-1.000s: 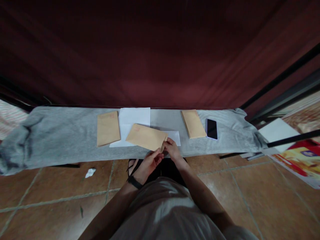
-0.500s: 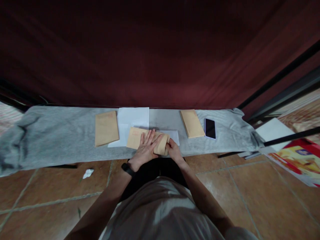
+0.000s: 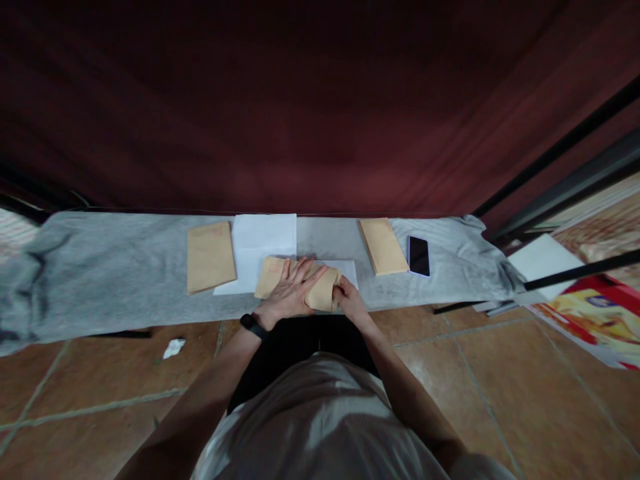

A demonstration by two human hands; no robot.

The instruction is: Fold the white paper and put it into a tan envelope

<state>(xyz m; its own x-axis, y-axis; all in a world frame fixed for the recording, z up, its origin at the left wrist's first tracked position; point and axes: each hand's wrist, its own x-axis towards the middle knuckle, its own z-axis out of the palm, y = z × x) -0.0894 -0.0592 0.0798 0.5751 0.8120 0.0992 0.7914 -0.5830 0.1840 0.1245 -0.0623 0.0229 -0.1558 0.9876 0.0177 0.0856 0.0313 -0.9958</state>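
So the left hand (image 3: 291,291) is pressing flat on a brown envelope (image 3: 323,293) at the tabletop's (image 3: 125,267) front edge, and the right hand (image 3: 349,297) is pinching its end, though the fingertips are kinda hard to see.

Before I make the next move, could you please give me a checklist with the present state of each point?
1. Left hand flat on the brown paper envelope: ok.
2. Right hand at its curled end: ok; firmness of grip: cannot tell.
3. Envelope lying flat throughout: not ok, the right end curls up.
4. Black phone with pale purple edge apart from both hands: ok.
5. White paper sheets uncovered: not ok, envelope and left hand overlap them.
6. Envelope empty inside: cannot tell.
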